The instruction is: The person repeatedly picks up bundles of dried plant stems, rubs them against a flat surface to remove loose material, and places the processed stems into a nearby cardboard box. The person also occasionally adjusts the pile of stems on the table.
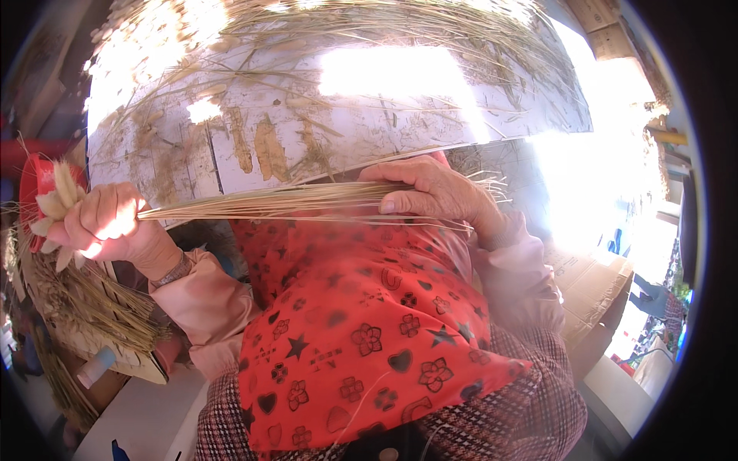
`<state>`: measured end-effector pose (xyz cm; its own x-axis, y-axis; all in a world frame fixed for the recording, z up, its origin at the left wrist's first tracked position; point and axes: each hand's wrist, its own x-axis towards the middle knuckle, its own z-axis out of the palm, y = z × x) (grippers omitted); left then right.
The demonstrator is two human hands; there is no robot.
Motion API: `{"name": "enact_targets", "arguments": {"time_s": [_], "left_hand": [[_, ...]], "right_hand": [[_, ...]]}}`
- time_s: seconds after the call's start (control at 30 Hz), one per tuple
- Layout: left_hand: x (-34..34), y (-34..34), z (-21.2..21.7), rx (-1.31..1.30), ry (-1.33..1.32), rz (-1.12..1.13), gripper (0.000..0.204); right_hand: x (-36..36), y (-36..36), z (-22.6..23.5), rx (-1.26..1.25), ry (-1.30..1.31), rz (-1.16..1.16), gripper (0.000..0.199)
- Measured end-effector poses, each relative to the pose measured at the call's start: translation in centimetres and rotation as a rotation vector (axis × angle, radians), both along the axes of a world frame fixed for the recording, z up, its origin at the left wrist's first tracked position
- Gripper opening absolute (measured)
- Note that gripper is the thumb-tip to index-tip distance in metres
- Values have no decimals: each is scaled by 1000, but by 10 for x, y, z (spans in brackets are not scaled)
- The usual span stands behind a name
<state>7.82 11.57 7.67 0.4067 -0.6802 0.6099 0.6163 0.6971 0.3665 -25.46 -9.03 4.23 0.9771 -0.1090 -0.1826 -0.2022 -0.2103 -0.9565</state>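
Note:
A bunch of dried grass stems lies level across the front of my body, just off the near edge of the table. My left hand is closed in a fist around it at the left end, right below the fluffy cream seed heads. At the other end, my right hand wraps over the stems, thumb on the near side and fingers on the far side. Thin stem tips stick out past the right hand, and a few strands hang slightly apart below the bunch.
Loose dried stems cover the far part of the white, worn table. More dried bundles lie at the left, near a red container. A cardboard box stands at the right. Strong sunlight washes out patches.

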Motion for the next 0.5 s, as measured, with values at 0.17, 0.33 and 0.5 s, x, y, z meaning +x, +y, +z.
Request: {"name": "enact_targets", "arguments": {"time_s": [0.17,0.33,0.5], "left_hand": [[-12,-46,-16,93,126,-123,59],[-51,-106,-34,425,432,52,58],[-83,-115,-51,588,432,-159,43]], "right_hand": [[10,5,6,-380,-6,23,59],[10,-15,18,-186,233,-160,36],[-13,-17,13,-592,437,-240,22]]}}
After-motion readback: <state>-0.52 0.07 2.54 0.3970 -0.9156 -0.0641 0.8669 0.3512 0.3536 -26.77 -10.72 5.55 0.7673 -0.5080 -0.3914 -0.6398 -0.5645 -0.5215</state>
